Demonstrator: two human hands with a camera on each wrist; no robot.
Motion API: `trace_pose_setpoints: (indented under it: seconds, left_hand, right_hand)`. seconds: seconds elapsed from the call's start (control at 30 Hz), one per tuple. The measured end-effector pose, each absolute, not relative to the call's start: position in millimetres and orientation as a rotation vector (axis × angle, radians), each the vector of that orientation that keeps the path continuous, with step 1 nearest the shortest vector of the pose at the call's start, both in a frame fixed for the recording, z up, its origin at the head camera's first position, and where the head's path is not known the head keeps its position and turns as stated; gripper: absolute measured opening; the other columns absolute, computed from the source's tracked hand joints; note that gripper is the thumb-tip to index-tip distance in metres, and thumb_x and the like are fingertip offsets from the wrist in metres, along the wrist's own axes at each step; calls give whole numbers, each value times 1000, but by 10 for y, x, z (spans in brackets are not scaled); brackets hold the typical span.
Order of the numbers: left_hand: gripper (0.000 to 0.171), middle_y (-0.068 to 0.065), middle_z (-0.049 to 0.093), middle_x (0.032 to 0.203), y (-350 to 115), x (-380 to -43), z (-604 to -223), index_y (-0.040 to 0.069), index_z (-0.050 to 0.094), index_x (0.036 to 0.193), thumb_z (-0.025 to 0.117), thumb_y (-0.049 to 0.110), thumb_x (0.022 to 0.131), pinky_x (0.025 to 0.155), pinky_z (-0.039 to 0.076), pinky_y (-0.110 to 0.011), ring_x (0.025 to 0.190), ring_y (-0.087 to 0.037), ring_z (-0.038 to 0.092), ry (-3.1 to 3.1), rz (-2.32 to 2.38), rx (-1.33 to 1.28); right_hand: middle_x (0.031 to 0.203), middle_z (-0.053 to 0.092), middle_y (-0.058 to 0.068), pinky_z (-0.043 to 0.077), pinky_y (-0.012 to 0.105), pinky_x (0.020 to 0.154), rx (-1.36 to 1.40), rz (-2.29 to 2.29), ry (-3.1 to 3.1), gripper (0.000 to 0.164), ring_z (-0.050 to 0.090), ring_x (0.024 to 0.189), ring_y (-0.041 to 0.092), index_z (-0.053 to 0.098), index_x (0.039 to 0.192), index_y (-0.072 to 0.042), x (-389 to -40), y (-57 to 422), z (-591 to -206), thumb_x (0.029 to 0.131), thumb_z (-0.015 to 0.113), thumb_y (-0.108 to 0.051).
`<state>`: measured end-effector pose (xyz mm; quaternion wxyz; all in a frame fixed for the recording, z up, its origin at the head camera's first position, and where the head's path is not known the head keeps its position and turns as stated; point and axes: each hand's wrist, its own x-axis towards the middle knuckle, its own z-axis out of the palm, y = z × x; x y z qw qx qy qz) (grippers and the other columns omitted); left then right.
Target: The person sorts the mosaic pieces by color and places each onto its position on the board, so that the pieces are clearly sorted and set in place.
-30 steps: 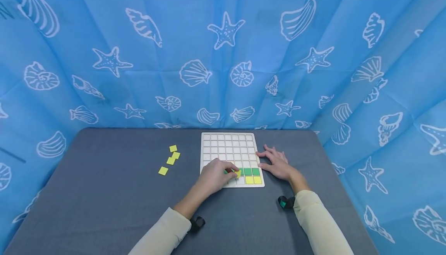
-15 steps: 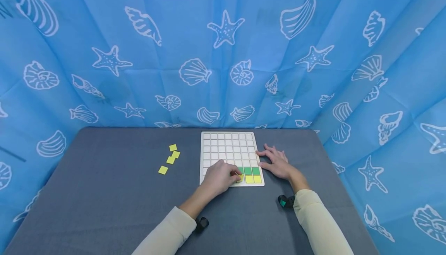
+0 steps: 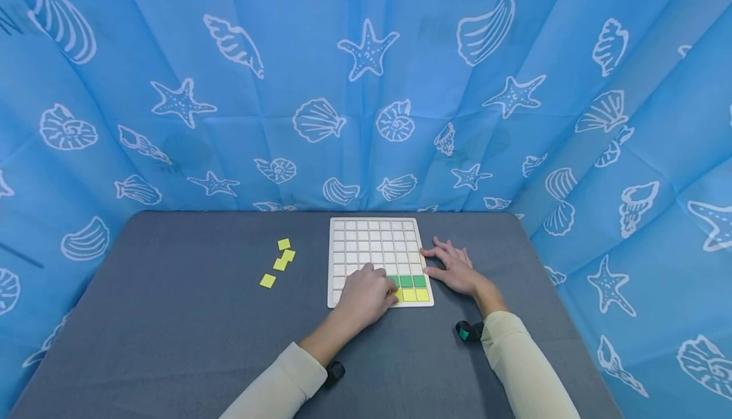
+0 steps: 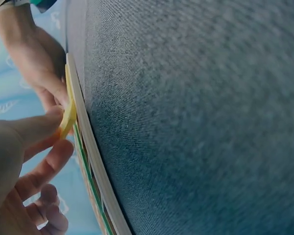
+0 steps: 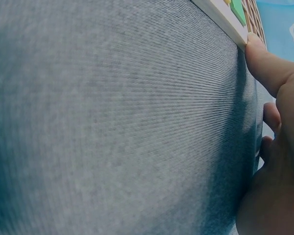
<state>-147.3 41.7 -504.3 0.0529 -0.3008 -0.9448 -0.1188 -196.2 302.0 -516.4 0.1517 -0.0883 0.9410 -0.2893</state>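
A white gridded board (image 3: 364, 247) lies on the table, with green tiles (image 3: 419, 281) and yellow tiles (image 3: 422, 295) in its two nearest rows at the right. My left hand (image 3: 366, 295) is over the near rows and covers part of them. Between its thumb and index finger it pinches a yellow tile (image 4: 68, 120), which is tilted against the board in the left wrist view. At the board's right edge rests my right hand (image 3: 452, 269), fingers spread. Its thumb (image 5: 264, 63) touches the board's side.
Several loose yellow tiles (image 3: 267, 280) lie on the grey table (image 3: 189, 317) left of the board, two of them touching. A blue curtain (image 3: 251, 88) with shell prints hangs behind the table and along its sides.
My left hand has moved slightly right and nearer with the yellow tile, bringing it down beside the other yellow tiles in the nearest row. The right hand stays where it was.
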Motion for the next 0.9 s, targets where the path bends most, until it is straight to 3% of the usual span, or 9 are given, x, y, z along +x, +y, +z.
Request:
trace_pose_setpoints:
  seconds: [0.33,0.7,0.9]
  left_hand:
    - [38,4,62,93,389,-1416,-5038,36,80,112,71,63,87,64,40,-33,79,-15,47,-2909,-115,-994]
    - [39,6,64,118,346,-1437,-4983,39,76,119,72,61,87,83,48,-38,102,-17,52,-2854,-246,-919]
    - [32,7,62,128,268,-1417,-4928,45,76,113,67,64,89,90,48,-42,113,-19,52,-2857,-167,-1037]
  right_hand:
    - [170,15,24,-8,72,119,-250,-819,2693,52,-1,155,55,52,148,-20,-1949,3016,-5155,102,60,-43]
    - [169,15,25,-8,73,119,-248,-818,2694,53,-1,155,55,52,148,-18,-1931,3033,-5174,102,60,-41]
    - [169,15,26,-8,74,118,-282,-819,2703,55,-2,153,57,52,148,-19,-1945,3028,-5152,101,59,-46]
